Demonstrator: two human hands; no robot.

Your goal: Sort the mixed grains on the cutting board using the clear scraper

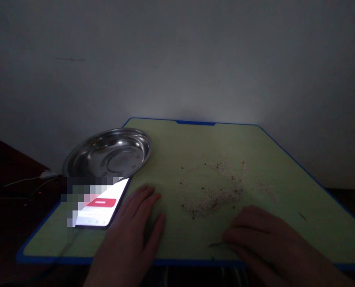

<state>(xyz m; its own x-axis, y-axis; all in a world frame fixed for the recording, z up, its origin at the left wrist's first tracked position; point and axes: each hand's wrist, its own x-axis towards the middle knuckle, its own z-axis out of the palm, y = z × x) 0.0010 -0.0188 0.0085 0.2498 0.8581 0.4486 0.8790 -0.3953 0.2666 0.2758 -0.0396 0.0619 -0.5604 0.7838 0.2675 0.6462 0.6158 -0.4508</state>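
Note:
My left hand (135,227) lies on the green tabletop beside a lit phone (101,209), its fingers stretched out and thumb apart, holding nothing. My right hand (264,239) is low at the right, fingertips pinched together on a thin dark stick (215,244), whose end pokes out to the left. Beyond the hands, a loose spread of small pale grains (213,199) covers the middle of the table. Darker specks (203,188) are scattered among the grains. The image is dim, so the exact kind of grain cannot be told.
A shiny metal basin (120,159) stands at the left, its near rim by the phone. The green table (165,139) has a blue edge and backs onto a grey wall. A small brown sliver (302,216) lies at the right. White cables (22,183) run off the left side.

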